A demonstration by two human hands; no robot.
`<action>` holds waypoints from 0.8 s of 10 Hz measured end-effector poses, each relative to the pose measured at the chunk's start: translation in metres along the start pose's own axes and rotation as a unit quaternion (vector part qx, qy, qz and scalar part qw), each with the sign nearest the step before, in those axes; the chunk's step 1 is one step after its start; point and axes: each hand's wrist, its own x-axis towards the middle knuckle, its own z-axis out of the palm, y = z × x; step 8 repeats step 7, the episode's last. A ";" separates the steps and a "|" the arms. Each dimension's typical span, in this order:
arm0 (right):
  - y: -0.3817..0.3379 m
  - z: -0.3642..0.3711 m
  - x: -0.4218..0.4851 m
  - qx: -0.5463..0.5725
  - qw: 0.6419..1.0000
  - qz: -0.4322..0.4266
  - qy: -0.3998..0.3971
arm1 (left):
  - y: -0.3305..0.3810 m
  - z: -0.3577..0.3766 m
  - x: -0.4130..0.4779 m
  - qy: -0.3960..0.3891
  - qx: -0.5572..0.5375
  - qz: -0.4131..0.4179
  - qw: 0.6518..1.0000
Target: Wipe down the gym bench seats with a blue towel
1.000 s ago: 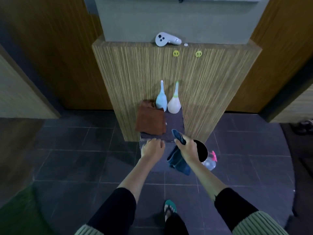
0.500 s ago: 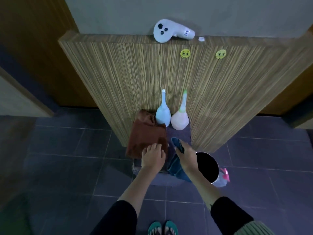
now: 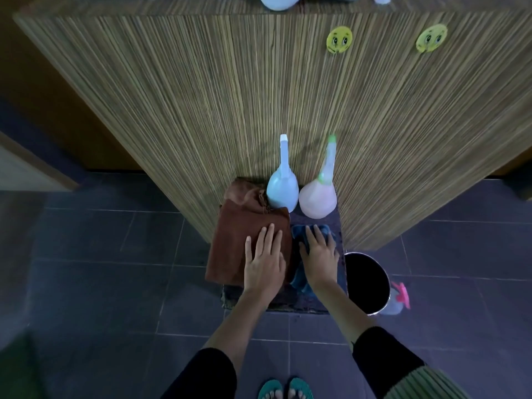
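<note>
A dark padded bench seat (image 3: 293, 305) is seen from above, set against a tall panel of striped wood (image 3: 230, 96). The blue towel (image 3: 326, 231) is spread on the right part of the seat and is pressed flat under the right hand (image 3: 319, 256), whose fingers (image 3: 312, 234) are held straight and close together, nothing being pinched. A brown towel (image 3: 239, 240) is laid on the left part of the seat, just beside the blue one, and is touched by the left hand (image 3: 263, 262), palm down, with its fingers (image 3: 269, 234) straight and only slightly spread. Behind the towels, at the foot of the panel, a blue bottle (image 3: 282, 191) and a pink bottle (image 3: 318, 201) are stood upright side by side, the blue one touching the brown towel. A round dark bucket (image 3: 367, 283) is placed on the tiled floor (image 3: 115, 254) just right of the seat, with a spray bottle (image 3: 398, 298) lying beside it. Two yellow smiley stickers (image 3: 339, 40) are stuck high on the panel
</note>
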 end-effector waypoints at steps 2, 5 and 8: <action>0.007 0.016 -0.005 -0.066 0.997 -0.043 0.000 | -0.003 0.008 0.000 0.006 0.019 -0.001 1.000; 0.013 0.008 -0.019 -0.073 0.996 -0.060 0.006 | 0.002 0.002 -0.009 0.031 0.021 -0.012 0.999; 0.033 0.003 -0.065 -0.051 0.997 -0.054 0.025 | 0.000 0.000 -0.052 0.030 0.001 0.008 1.000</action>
